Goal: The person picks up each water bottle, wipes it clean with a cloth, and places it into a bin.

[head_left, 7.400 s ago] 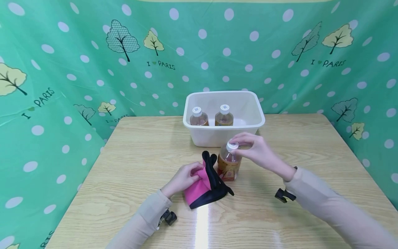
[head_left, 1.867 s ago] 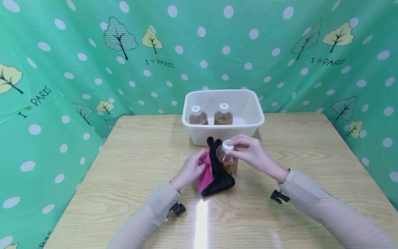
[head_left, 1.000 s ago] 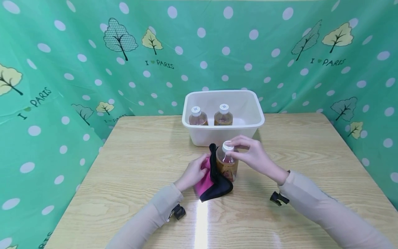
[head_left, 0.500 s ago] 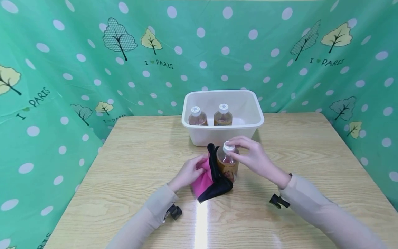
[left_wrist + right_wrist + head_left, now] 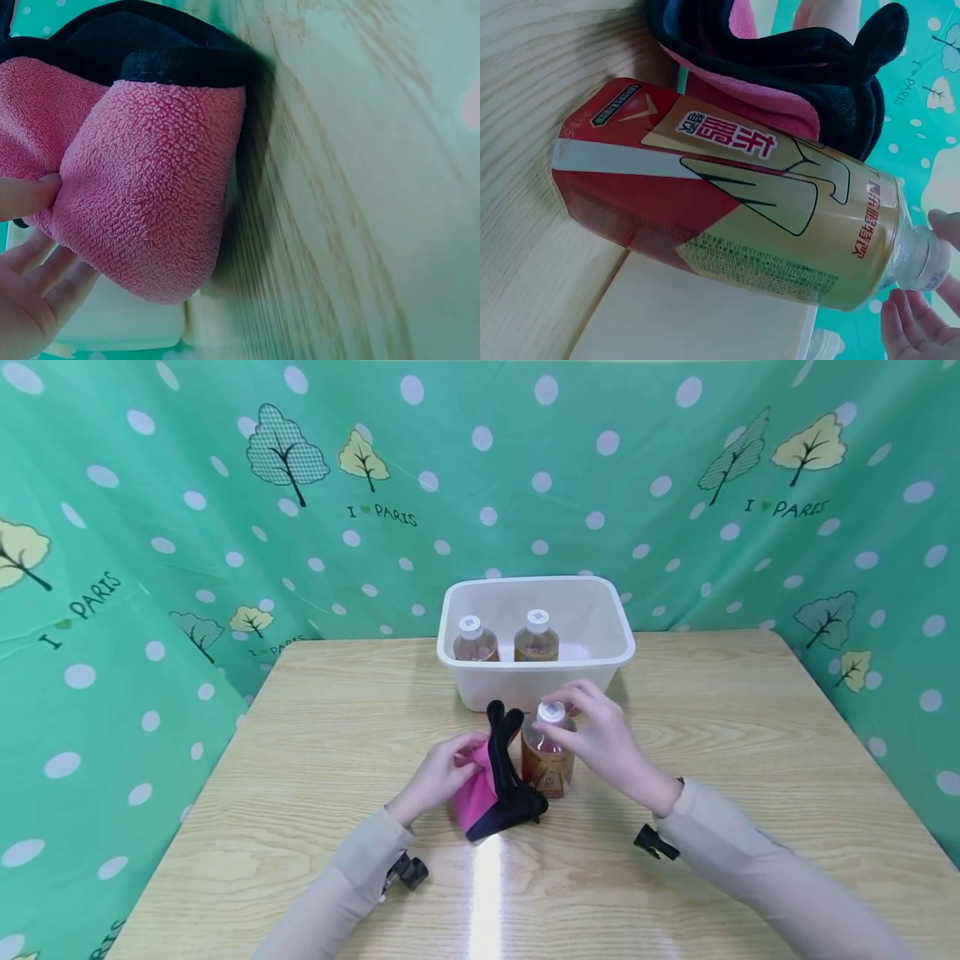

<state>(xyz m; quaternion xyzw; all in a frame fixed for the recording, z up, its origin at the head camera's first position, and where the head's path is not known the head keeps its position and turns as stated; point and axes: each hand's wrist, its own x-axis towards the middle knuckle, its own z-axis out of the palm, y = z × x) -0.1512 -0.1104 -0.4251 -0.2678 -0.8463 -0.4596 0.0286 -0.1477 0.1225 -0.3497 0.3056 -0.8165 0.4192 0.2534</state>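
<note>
A drink bottle (image 5: 547, 764) with a white cap and a red-and-gold label stands upright on the table. At its cap, my right hand (image 5: 600, 739) has thumb and fingers curled around; in the right wrist view the thumb (image 5: 946, 226) lies on one side and fingertips on the other. My left hand (image 5: 442, 774) pinches a fuzzy pink cloth (image 5: 476, 793) with black edging, bunched just left of the bottle. The left wrist view shows the thumb (image 5: 30, 196) pressed into the cloth (image 5: 150, 172), other fingers behind it. A narrow gap shows between cloth and bottle in the head view.
A white plastic bin (image 5: 525, 685) sits right behind the bottle. Inside it are two similar capped bottles, a left one (image 5: 476, 646) and a right one (image 5: 536, 643). The wooden table (image 5: 300, 760) ends at a green dotted curtain (image 5: 420, 568).
My left hand has drawn the cloth left, away from the bottle it was against. My right hand has shifted slightly around the cap, uncovering its top. The bottle's label has turned.
</note>
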